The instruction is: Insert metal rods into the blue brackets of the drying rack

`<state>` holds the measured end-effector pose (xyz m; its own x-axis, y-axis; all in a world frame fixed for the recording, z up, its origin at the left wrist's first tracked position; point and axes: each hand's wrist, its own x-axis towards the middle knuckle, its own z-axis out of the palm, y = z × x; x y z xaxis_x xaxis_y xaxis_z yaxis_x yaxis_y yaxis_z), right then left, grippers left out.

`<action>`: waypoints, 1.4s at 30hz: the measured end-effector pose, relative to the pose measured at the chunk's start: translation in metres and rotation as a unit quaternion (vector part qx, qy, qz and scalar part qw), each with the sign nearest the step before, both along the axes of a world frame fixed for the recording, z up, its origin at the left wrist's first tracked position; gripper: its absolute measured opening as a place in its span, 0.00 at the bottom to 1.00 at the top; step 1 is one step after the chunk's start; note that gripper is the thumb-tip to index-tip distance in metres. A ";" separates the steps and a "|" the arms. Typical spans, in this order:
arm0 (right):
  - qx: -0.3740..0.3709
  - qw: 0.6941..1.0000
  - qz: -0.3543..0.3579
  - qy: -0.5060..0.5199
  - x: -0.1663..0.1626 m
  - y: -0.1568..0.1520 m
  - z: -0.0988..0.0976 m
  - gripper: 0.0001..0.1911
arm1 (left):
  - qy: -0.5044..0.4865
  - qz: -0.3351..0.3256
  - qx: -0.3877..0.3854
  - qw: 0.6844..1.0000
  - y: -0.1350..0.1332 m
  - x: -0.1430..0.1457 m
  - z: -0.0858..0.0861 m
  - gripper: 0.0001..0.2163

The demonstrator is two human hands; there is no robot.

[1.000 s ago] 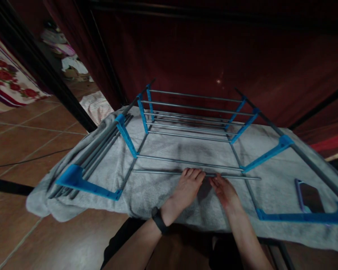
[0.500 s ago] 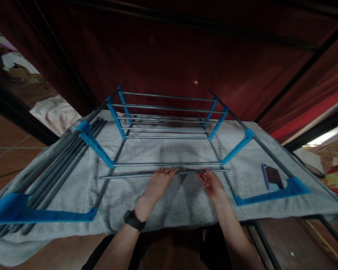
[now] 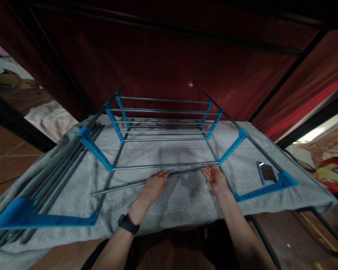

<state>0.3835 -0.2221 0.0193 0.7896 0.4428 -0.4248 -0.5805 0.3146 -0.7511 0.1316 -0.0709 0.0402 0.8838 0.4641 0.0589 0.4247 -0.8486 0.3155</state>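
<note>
A loose grey metal tube [image 3: 121,187] slants across the near part of a rack frame, its left end nearer me than its right. My left hand [image 3: 154,186] is closed over its middle. Near the right end, my right hand [image 3: 215,177] grips the tube with fingertips, close to a blue plastic bracket [image 3: 233,147]. Just beyond lies a fitted crossbar [image 3: 163,165] between the two lower side rails. Farther back, several crossbars join more blue brackets [image 3: 114,123]. The near blue brackets [image 3: 59,220] at left and right have no crossbar between them.
A grey blanket [image 3: 183,206] covers the surface under the frame. Several loose grey tubes [image 3: 62,176] lie along its left side. A phone [image 3: 266,173] rests inside the right bracket. Dark red cloth [image 3: 169,56] hangs behind, and a striped cloth [image 3: 52,120] lies at left.
The tube has tilted: its right end has risen toward the fitted crossbar and the right bracket, while its left end has come nearer me. Both hands stay on it. The view has shifted slightly.
</note>
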 end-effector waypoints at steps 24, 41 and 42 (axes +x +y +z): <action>-0.033 0.997 0.037 0.054 -0.010 0.003 -0.004 0.06 | 0.027 -0.066 0.110 0.991 -0.017 0.018 0.003 0.13; -0.063 0.994 0.008 0.089 0.025 -0.014 0.005 0.17 | -0.023 -0.071 0.201 0.977 -0.039 0.025 -0.003 0.19; -0.066 0.994 0.004 0.090 0.026 -0.014 0.006 0.17 | -0.025 -0.077 0.199 0.977 -0.039 0.026 -0.004 0.19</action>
<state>0.4093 -0.2361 0.0251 0.6924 0.3790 -0.6139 -0.7111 0.2146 -0.6695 0.1574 -0.1102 0.0363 0.9326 0.2582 0.2523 0.2755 -0.9607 -0.0352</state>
